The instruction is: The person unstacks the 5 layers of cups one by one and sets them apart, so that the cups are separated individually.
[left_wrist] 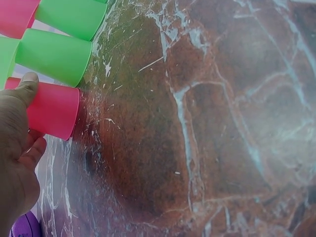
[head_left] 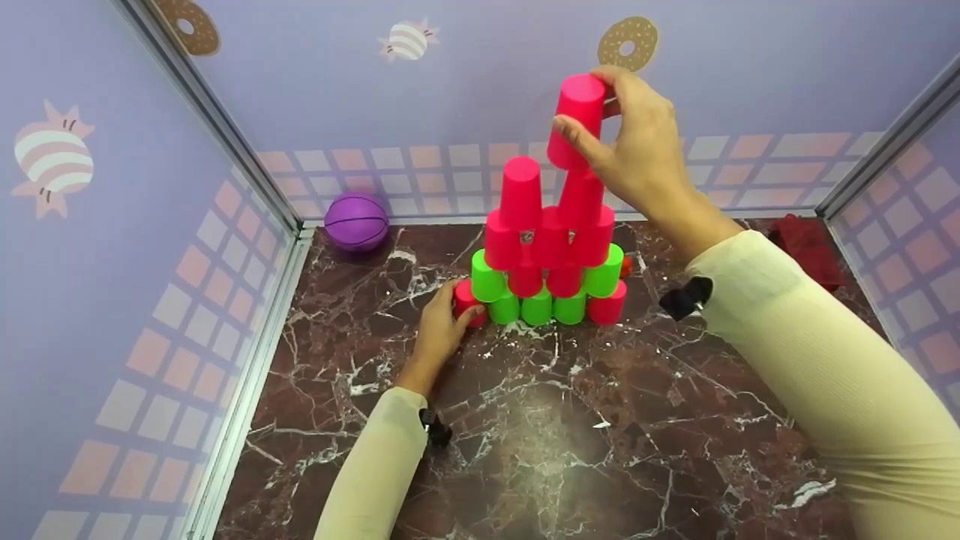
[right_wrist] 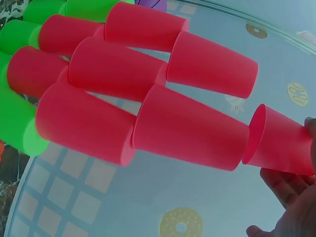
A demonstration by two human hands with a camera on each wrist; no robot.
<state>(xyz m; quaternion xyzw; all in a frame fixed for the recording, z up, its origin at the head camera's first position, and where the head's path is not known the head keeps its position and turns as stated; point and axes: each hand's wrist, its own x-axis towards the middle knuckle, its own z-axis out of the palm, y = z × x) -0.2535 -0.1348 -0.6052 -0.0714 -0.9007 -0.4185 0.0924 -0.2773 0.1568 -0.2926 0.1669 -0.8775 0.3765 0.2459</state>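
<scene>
A stack of upside-down plastic cups in pink and green stands on the dark marbled surface. Its two lowest rows mix green cups [head_left: 536,309] with pink ones; the third is all pink, and two pink cups [head_left: 520,195] top that. High at the right, my right hand [head_left: 649,146] grips another pink cup [head_left: 581,94] between thumb and fingers. In the right wrist view this cup's rim [right_wrist: 254,133] is right at the base of the upper-right cup [right_wrist: 192,131]. My left hand [head_left: 437,330] holds the bottom-left pink cup [left_wrist: 54,111], thumb in front, some fingers hidden behind.
A purple ball [head_left: 357,223] lies in the back left corner. Something dark red [head_left: 810,251] is at the back right, and a small orange-red object [head_left: 627,266] shows behind the stack's right side. Patterned walls [head_left: 465,90] enclose the back and both sides.
</scene>
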